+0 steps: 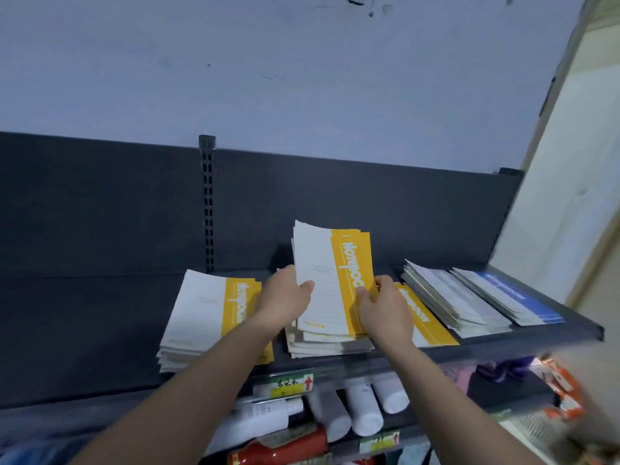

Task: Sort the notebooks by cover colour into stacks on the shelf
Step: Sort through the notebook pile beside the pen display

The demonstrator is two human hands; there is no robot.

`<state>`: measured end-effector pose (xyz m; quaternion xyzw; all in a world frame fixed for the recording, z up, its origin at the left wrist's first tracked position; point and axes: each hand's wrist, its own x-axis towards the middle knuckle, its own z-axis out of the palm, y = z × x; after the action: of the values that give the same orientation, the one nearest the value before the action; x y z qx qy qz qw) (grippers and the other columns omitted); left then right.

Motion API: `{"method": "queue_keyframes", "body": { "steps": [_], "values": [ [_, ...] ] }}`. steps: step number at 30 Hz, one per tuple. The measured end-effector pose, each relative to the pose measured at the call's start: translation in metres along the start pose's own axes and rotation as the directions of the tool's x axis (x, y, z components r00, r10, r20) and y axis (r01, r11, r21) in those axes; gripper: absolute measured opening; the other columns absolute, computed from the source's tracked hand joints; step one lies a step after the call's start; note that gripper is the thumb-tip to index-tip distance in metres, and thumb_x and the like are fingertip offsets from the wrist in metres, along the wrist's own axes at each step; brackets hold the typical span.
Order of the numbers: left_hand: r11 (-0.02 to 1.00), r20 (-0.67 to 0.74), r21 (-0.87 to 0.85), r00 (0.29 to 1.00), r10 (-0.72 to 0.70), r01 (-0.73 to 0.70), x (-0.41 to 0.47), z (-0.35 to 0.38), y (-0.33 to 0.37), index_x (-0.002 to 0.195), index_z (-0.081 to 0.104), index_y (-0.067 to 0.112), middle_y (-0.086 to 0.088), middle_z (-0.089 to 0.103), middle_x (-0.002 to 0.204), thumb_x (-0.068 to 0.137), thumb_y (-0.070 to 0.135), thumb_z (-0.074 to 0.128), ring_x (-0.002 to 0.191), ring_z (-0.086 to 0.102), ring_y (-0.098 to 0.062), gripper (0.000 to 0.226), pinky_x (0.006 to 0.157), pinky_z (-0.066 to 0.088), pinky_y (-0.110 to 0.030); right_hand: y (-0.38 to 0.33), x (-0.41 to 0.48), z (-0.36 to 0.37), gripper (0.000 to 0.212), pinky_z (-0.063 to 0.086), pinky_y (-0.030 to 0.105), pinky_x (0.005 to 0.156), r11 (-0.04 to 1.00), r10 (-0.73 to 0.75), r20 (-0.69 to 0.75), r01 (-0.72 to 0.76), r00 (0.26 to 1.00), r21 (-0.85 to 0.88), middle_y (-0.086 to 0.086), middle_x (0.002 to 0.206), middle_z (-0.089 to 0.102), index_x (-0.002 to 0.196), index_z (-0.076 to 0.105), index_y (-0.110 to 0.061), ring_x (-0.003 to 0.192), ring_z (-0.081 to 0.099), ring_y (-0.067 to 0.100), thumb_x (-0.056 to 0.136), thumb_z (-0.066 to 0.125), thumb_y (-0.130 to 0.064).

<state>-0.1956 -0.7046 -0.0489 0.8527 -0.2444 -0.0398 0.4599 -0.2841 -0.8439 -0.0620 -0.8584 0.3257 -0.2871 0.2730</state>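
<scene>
White "Notebook" lettering runs sideways down the yellow band of the thin, soft-covered yellow notebooks [322,280], a sheaf tilted up over the middle stack [328,344] on the dark shelf [100,330]. The left hand [285,297] closes its grip on the sheaf's left edge, thumb on the white cover, and the right hand [385,313] pinches the yellow band low down. Flat piles flank them: a yellow stack [204,313] left, a grey-white stack [449,303] and a blue stack [516,297] right.

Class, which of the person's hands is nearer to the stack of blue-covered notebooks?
Right. The right hand grips the right edge of the raised yellow notebooks, left of the blue-covered notebooks; the left hand holds their left edge, farther off.
</scene>
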Motion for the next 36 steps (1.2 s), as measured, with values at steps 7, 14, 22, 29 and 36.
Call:
{"method": "queue_keyframes", "body": {
  "steps": [7, 14, 22, 29, 36],
  "values": [
    [0.998, 0.11, 0.014, 0.992, -0.062, 0.061, 0.013, 0.074, 0.038, 0.123, 0.053, 0.018, 0.004, 0.062, 0.121, 0.094, 0.024, 0.054, 0.107, 0.059, -0.018, 0.03, 0.09, 0.05, -0.034, 0.065, 0.044, -0.034, 0.029, 0.04, 0.032, 0.072, 0.995, -0.001, 0.022, 0.003, 1.0, -0.104, 0.007, 0.112, 0.062, 0.115, 0.054, -0.011, 0.103, 0.058, 0.029, 0.096, 0.051, -0.033],
    [0.972, 0.153, 0.2, 0.976, -0.152, 0.12, 0.032, 0.137, 0.055, 0.131, 0.046, 0.011, -0.006, 0.06, 0.128, 0.09, 0.031, 0.058, 0.113, 0.058, -0.025, 0.047, 0.095, 0.05, -0.039, 0.118, 0.076, -0.044, 0.025, 0.045, 0.036, 0.076, 0.973, -0.022, 0.112, 0.047, 0.993, -0.227, 0.012, 0.108, 0.061, 0.1, 0.058, -0.007, 0.102, 0.056, 0.033, 0.095, 0.049, -0.03],
    [0.913, 0.074, 0.385, 0.982, -0.174, 0.132, 0.041, 0.167, 0.066, 0.124, 0.044, 0.002, -0.013, 0.056, 0.124, 0.095, 0.026, 0.052, 0.112, 0.056, -0.027, 0.039, 0.082, 0.044, -0.031, 0.144, 0.089, -0.037, 0.027, 0.042, 0.036, 0.074, 0.942, -0.111, 0.177, 0.16, 0.978, -0.294, 0.013, 0.115, 0.061, 0.114, 0.05, -0.008, 0.107, 0.055, 0.033, 0.098, 0.041, -0.029],
    [0.866, 0.028, 0.487, 0.989, -0.147, 0.115, 0.042, 0.178, 0.067, 0.119, 0.052, 0.004, -0.011, 0.045, 0.128, 0.095, 0.031, 0.053, 0.106, 0.056, -0.024, 0.036, 0.086, 0.046, -0.03, 0.146, 0.095, -0.037, 0.035, 0.044, 0.032, 0.078, 0.884, -0.151, 0.252, 0.245, 0.956, -0.399, 0.01, 0.118, 0.058, 0.121, 0.056, -0.013, 0.112, 0.053, 0.028, 0.101, 0.036, -0.033],
    [0.836, 0.034, 0.533, 0.984, -0.174, 0.129, 0.044, 0.179, 0.067, 0.114, 0.057, 0.006, -0.012, 0.04, 0.131, 0.095, 0.034, 0.051, 0.104, 0.056, -0.025, 0.034, 0.087, 0.046, -0.032, 0.142, 0.098, -0.038, 0.035, 0.047, 0.031, 0.084, 0.826, -0.14, 0.325, 0.291, 0.935, -0.482, 0.01, 0.122, 0.055, 0.12, 0.063, -0.016, 0.114, 0.053, 0.027, 0.1, 0.034, -0.021]
  ]
}}
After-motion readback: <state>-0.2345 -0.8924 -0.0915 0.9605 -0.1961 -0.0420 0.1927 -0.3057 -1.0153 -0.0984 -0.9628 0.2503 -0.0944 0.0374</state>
